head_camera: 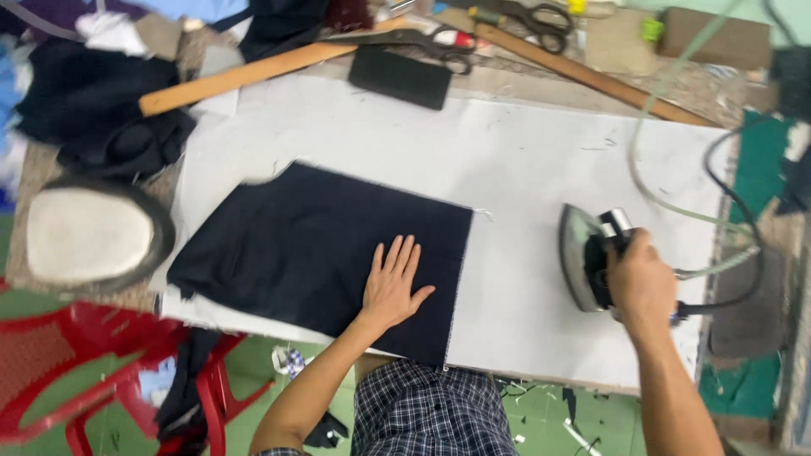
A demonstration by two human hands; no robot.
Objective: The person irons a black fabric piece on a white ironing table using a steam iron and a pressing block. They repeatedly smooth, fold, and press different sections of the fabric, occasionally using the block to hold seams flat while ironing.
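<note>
Though near shiny iron (576, 253), matte cloth (304, 245)

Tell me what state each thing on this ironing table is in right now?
Dark fabric piece: spread flat on the white cover, edges frayed.
Left hand: open, palm pressed flat on the fabric.
Right hand: closed around the iron's handle.
Iron: on the white cover, beside the fabric, not touching it.
Scissors: lying at the far edge, blades closed.
Wooden ruler: lying flat.

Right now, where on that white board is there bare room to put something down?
Bare white pad lies beyond the dark cloth and between it and the iron. The far edge is crowded: wooden rulers, scissors, black block.
</note>
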